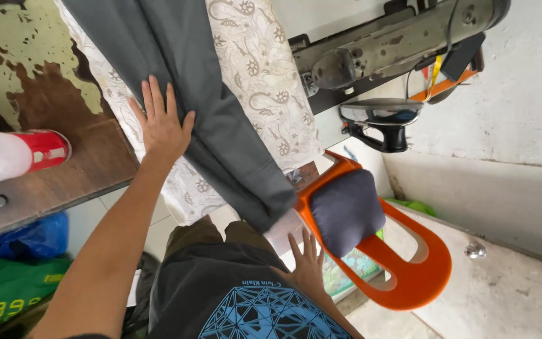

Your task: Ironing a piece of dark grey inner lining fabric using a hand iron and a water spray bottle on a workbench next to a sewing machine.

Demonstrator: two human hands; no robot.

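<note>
Left hand [161, 125] lies flat, fingers spread, palm down on the grey cloth [208, 119], gripping nothing; the cloth runs along the patterned board [265, 81] and hangs off its near end just beside the orange chair [409, 276]. Right hand [307, 263] is open with fingers spread, below the cloth's hanging end and beside the chair's dark cushion [346, 210], maybe touching the chair edge, hard to tell. Left of the board a red-capped bottle [14, 156] lies on the worn table [51, 107]; right of it sits a sewing machine [390, 44].
</note>
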